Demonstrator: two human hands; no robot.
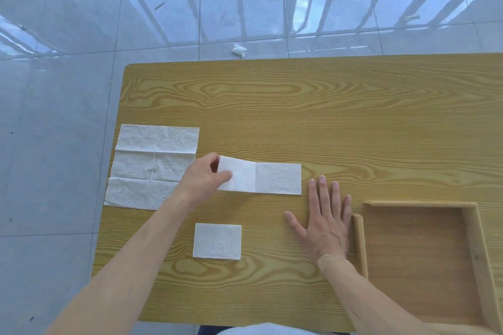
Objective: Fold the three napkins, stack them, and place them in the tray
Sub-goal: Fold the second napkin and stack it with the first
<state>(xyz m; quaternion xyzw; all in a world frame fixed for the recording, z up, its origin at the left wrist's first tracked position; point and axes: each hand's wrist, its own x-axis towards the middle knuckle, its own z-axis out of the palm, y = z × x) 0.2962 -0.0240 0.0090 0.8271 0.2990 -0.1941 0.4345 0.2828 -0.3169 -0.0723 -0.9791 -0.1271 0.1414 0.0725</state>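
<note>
One wooden table (326, 117) (grey tiled floor (54, 90))

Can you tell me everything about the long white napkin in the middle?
The long white paper napkin strip is thin, crinkly tissue folded into a narrow band with a crease across its middle. It lies on the yellow wooden table. The left hand pinches and lifts its left end; the right end lies flat.

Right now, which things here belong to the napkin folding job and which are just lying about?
Part of the job:
- unfolded napkin
- half-folded napkin, pinched by the left hand
- folded napkin
- wooden tray
- right hand, flat on the table

Lying about:
- crumpled tissue on the floor
</note>
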